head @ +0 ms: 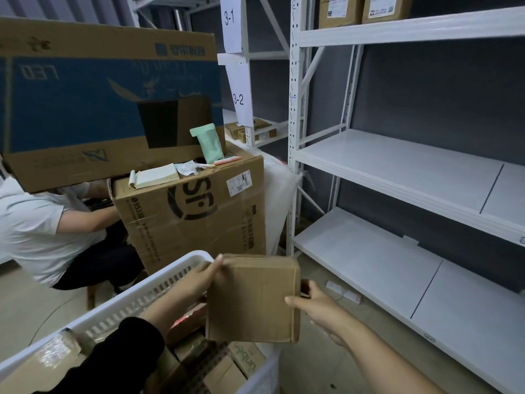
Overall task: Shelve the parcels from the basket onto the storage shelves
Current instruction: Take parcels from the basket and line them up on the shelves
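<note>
Shelving in progress: a flat brown cardboard parcel is held in the air over the right end of a white slatted basket, just in front of the lower boards of a white metal shelving unit. Its upper left corner is pinched by the left hand, thumb laid on the top edge, the fingers hidden behind. Its right edge is gripped by the right hand, thumb pressed flat on the front face, fingers curled round the side. More boxes are seen lying in the basket, one of them a tape-wrapped packet. Two labelled cartons are stood on the top board. Behind the basket, a large taped carton is topped with a notepad and a green pouch; a seated person is partly hidden behind it.
</note>
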